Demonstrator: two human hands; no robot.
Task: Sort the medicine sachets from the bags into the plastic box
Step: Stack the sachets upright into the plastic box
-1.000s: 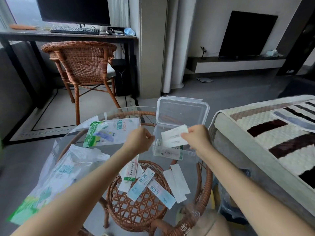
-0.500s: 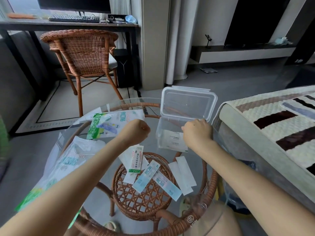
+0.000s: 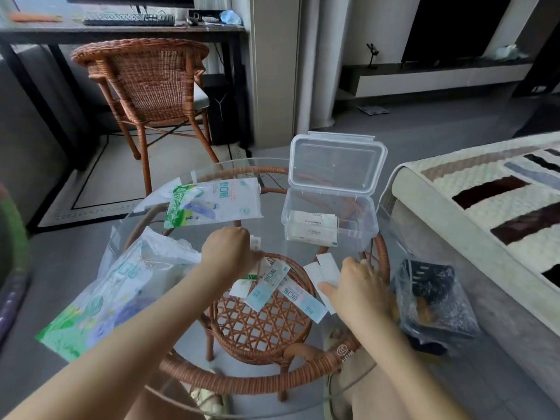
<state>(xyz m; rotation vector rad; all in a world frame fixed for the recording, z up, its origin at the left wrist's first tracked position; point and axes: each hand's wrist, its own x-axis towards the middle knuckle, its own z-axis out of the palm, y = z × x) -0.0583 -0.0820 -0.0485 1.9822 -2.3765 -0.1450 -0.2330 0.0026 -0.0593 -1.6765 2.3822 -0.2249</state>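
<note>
- Our left hand (image 3: pixel 230 253) curls over loose sachets (image 3: pixel 269 287) on the tabletop (image 3: pixel 271 210); we cannot tell if it grips any.
- Our right hand (image 3: pixel 360 286) lies flat on white sachets (image 3: pixel 327 265).
- The open plastic box (image 3: pixel 359 233) stands just beyond, stored sachets (image 3: pixel 312 228) inside.

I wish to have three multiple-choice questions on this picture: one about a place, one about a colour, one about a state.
1. Where does the plastic box stand? A in a sink; B on the glass table; C on a stove.
2. What colour are the strips under the right hand? A red; B black; C white.
3. How is the box's lid? A open, upright; B shut; C lying apart.
Key: 1 B, glass lies beneath it; 2 C, they are plain white; 3 A, it stands behind the box.
</note>
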